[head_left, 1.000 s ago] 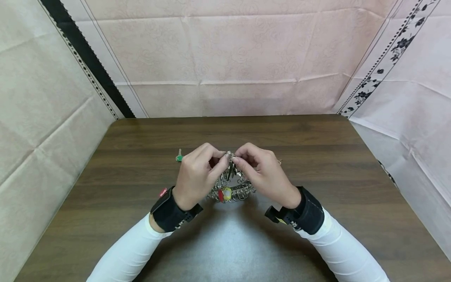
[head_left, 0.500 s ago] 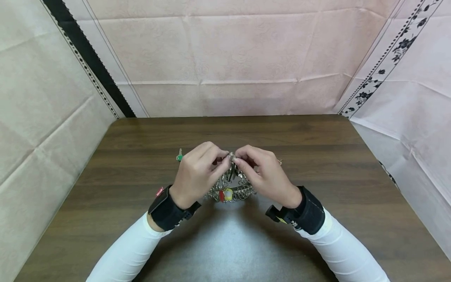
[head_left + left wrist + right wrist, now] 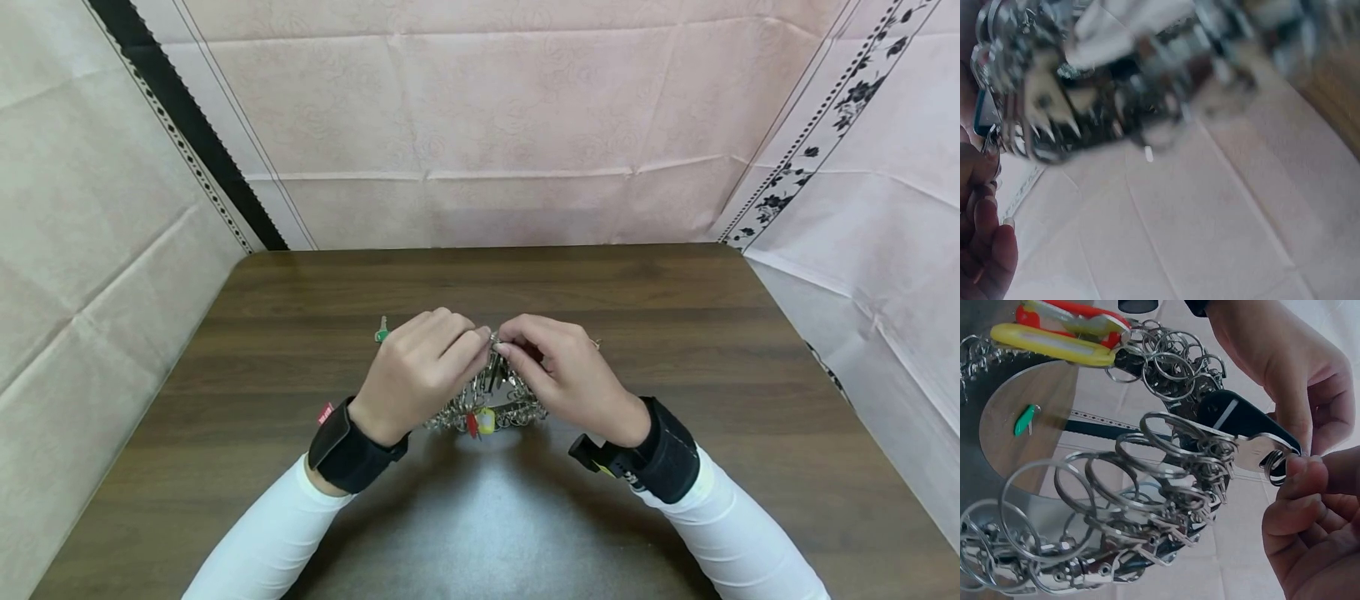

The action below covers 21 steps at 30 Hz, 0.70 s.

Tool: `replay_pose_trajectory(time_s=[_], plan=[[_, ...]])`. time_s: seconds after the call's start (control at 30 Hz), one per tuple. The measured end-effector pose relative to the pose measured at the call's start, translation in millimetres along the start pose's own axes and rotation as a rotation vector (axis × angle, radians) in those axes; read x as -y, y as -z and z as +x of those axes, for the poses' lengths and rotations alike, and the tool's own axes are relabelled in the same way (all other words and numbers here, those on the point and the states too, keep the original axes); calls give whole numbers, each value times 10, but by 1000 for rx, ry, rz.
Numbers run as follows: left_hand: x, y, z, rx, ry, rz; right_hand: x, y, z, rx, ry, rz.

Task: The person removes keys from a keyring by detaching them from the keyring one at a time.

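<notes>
My left hand and right hand meet in the middle of the head view. In the right wrist view, my right thumb and finger pinch a small split ring. It joins a metal piece and a black tag with a white stripe. The left fingers also pinch at the small ring, though their tips are partly hidden. Below hangs a round cluster of key rings and clasps, with red and yellow tags. The left wrist view is blurred.
A green-headed key lies on the brown wooden table left of the hands. A small metal bit shows behind the right hand. Pale patterned cloth bounds the table at the back and sides.
My left hand has turned, its wrist moving left and its fingers closing in further. The right hand has shifted slightly down. The hanging cluster has swung a little; the green-headed key has not moved.
</notes>
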State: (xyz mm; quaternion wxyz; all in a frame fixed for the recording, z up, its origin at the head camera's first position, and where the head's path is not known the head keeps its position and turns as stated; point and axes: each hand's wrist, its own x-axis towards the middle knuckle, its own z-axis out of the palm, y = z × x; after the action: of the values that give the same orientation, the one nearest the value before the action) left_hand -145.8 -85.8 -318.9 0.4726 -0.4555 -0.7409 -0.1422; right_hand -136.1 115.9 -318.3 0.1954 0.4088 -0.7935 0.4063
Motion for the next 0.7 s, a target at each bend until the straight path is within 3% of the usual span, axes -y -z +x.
replay_pose_trajectory(time_s=[0.17, 0.33, 0.47, 0.7], plan=[[6, 9, 2, 27, -22, 38, 12, 4, -3, 6, -12, 13], [1, -1, -1, 41, 38, 21, 4, 4, -1, 8, -70, 52], [3, -9, -5, 11, 80, 6, 4, 7, 8, -5, -110, 84], [5, -20, -12, -18, 128, -10, 4, 4, 5, -14, -104, 86]])
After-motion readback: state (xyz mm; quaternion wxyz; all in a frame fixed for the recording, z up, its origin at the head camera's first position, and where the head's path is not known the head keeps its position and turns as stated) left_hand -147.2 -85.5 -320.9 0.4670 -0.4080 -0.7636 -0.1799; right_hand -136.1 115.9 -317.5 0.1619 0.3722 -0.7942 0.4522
